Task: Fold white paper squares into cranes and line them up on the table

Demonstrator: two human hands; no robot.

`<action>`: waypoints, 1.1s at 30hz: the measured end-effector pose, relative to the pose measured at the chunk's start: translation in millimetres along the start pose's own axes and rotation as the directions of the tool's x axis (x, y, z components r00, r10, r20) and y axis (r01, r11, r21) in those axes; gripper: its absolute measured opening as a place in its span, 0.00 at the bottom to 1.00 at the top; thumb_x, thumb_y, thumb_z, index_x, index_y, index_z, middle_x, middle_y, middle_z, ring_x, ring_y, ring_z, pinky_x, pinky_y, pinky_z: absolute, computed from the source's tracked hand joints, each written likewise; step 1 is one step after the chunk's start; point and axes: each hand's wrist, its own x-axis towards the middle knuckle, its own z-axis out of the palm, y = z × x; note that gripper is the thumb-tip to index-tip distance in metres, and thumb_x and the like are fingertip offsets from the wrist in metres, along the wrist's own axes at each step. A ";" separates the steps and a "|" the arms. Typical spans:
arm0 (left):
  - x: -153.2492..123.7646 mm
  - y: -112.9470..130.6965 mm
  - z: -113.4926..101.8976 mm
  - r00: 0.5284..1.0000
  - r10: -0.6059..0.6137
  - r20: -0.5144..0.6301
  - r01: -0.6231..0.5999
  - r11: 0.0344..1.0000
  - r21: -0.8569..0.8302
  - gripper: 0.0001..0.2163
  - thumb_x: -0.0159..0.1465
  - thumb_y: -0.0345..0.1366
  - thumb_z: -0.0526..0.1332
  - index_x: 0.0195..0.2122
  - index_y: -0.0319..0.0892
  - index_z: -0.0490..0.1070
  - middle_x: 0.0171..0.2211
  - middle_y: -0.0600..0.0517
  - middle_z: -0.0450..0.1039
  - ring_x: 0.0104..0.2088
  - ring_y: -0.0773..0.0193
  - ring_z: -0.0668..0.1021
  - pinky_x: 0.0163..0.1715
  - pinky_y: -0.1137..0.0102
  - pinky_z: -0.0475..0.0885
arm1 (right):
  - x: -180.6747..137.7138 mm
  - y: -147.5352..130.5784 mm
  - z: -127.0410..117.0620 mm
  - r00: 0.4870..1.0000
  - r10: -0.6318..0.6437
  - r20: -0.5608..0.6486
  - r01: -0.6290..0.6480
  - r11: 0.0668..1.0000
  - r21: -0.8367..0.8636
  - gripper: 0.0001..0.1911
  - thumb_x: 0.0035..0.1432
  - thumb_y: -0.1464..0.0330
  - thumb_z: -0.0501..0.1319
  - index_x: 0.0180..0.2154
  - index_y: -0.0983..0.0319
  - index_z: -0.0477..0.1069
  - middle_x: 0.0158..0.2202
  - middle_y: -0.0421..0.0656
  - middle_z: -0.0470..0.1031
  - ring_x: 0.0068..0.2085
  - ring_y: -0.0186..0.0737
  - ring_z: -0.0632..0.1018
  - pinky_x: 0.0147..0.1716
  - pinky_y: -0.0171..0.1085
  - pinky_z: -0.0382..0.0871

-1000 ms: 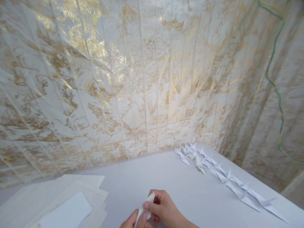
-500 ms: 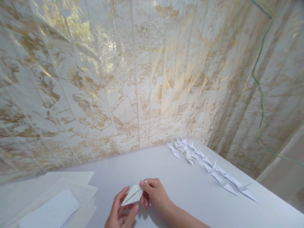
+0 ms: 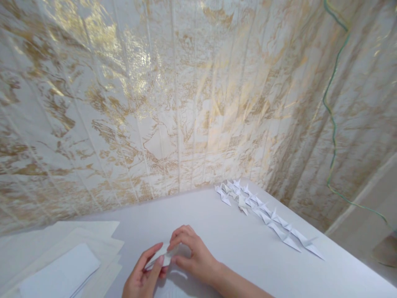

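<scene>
A small folded piece of white paper (image 3: 166,260) is held just above the table, low in the middle of the head view. My left hand (image 3: 143,274) grips its left part, the thumb pressed on top and the fingers behind. At the right end, my right hand (image 3: 197,255) has its bent fingertips on the paper's upper edge, with the thumb close below. Fingers cover part of the folds.
Rows of folded white paper cranes (image 3: 269,218) line the right side of the white table (image 3: 186,207). Large paper sheets (image 3: 107,231) lie at the left under a stack of white paper (image 3: 60,271). Behind hangs a gold-patterned wall covering (image 3: 161,124); a green cord (image 3: 333,124) dangles at right.
Both hands and the folded paper have shifted slightly left. My left thumb has come down onto the paper, and my right fingers have lifted and re-placed along its upper edge. The view has turned slightly.
</scene>
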 end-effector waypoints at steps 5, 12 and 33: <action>2.8 -2.4 -4.5 0.997 -0.045 0.055 0.046 0.999 -0.025 0.27 0.53 0.59 0.64 0.43 0.42 0.76 0.24 0.54 0.79 0.26 0.60 0.80 0.33 0.70 0.73 | -1.2 1.1 1.6 0.998 -0.020 0.060 0.026 0.996 -0.087 0.13 0.54 0.65 0.70 0.42 0.55 0.75 0.41 0.44 0.75 0.45 0.44 0.72 0.49 0.45 0.63; 3.2 3.3 -9.0 0.992 -0.058 0.108 0.059 0.998 -0.002 0.24 0.54 0.57 0.64 0.42 0.43 0.75 0.30 0.53 0.80 0.29 0.59 0.81 0.34 0.69 0.72 | -2.2 1.0 4.1 0.998 0.013 0.053 -0.011 0.999 -0.036 0.08 0.56 0.61 0.68 0.33 0.57 0.77 0.38 0.44 0.75 0.43 0.43 0.73 0.47 0.44 0.64; 1.6 -6.3 -1.7 0.946 0.317 0.068 -0.324 0.922 0.211 0.20 0.56 0.60 0.61 0.29 0.47 0.77 0.39 0.49 0.75 0.43 0.54 0.76 0.41 0.67 0.71 | -6.7 0.3 10.4 0.944 0.314 -0.099 -0.290 0.936 0.200 0.06 0.50 0.73 0.64 0.34 0.61 0.74 0.30 0.40 0.74 0.34 0.38 0.72 0.38 0.36 0.66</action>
